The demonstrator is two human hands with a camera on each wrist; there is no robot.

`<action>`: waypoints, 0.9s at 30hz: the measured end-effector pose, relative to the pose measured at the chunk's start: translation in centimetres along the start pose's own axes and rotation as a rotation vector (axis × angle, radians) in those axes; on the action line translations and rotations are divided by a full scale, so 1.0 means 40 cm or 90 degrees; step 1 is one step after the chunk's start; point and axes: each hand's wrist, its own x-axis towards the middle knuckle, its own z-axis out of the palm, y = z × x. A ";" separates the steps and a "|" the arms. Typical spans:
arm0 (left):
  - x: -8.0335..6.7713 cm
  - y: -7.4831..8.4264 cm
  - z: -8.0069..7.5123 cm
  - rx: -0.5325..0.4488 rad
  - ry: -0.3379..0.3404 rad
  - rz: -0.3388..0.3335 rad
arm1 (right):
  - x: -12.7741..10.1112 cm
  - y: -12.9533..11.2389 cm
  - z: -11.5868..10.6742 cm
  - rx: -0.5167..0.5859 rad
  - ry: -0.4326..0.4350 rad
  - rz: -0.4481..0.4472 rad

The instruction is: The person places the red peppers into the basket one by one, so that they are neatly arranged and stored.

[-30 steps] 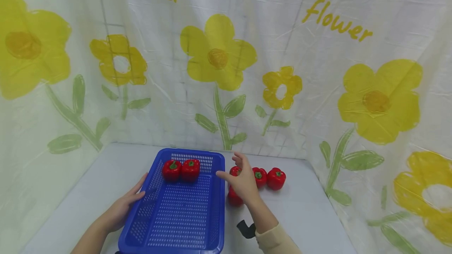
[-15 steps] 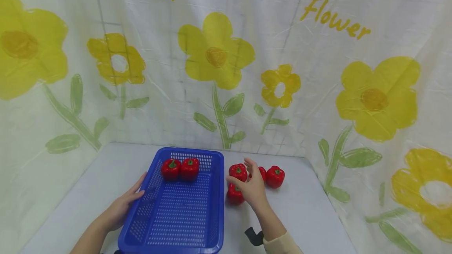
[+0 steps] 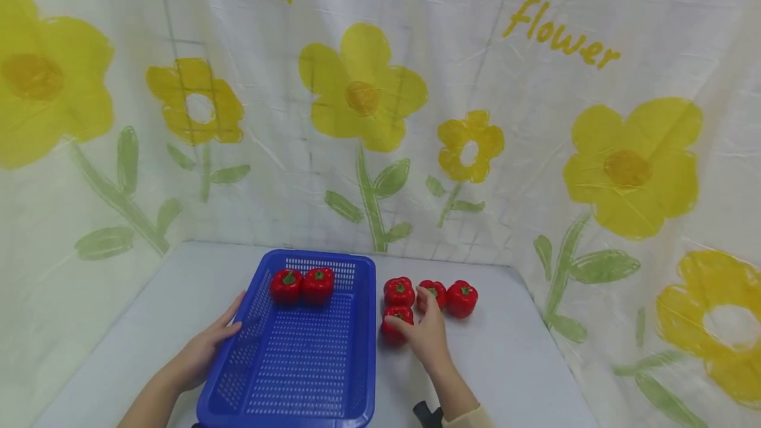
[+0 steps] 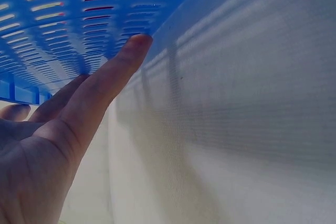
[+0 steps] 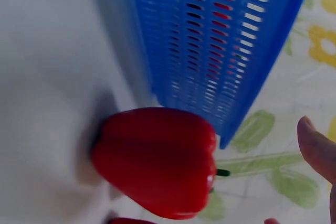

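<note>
Hovering at the near pepper point(image 5: 157, 161), the right hand point(image 3: 429, 335) is spread wide, thumb and fingers well apart and holding nothing. The pepper stands stem point(image 5: 223, 172) up on the surface point(image 3: 505, 362), just beside the basket point(image 3: 371, 342), with a second pepper point(image 3: 399, 292) right behind it; a third pepper point(image 3: 440, 293) and a fourth pepper point(image 3: 461, 299) sit farther right. Two more peppers point(image 3: 287, 286) lie side by side at the basket's far end. The left hand point(image 3: 205, 351) lays nearly straight fingers along the outside of the basket's left wall.

The pepper looks light for its bulk, probably hollow, with firm walls that would give or dent under a hard squeeze; whether it is real or a model I cannot tell. Its glossy skin is likely slippery, so broad finger contact should serve better than fingertips. The best hold seems to be around the widest part, thumb opposite fingers, with moderate pressure. The short stem looks too small to lift by.
</note>
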 end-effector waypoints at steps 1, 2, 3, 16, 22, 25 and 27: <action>0.000 -0.001 -0.001 0.001 -0.001 0.001 | 0.000 0.007 0.003 -0.005 0.000 0.007; -0.001 -0.001 -0.002 0.004 -0.002 0.003 | 0.000 0.013 0.005 -0.006 -0.002 0.012; -0.001 -0.002 -0.003 0.004 -0.003 0.004 | 0.000 0.020 0.007 -0.011 -0.005 0.014; 0.001 -0.002 -0.002 0.016 0.007 0.005 | 0.009 0.097 0.028 -0.034 -0.029 0.073; 0.001 -0.003 -0.002 0.011 0.006 0.005 | 0.010 0.111 0.032 -0.028 -0.035 0.074; 0.001 -0.004 -0.002 0.010 0.003 0.008 | 0.009 0.113 0.034 -0.026 -0.038 0.073; 0.002 -0.004 -0.002 0.008 0.003 0.009 | 0.008 0.114 0.035 -0.025 -0.042 0.070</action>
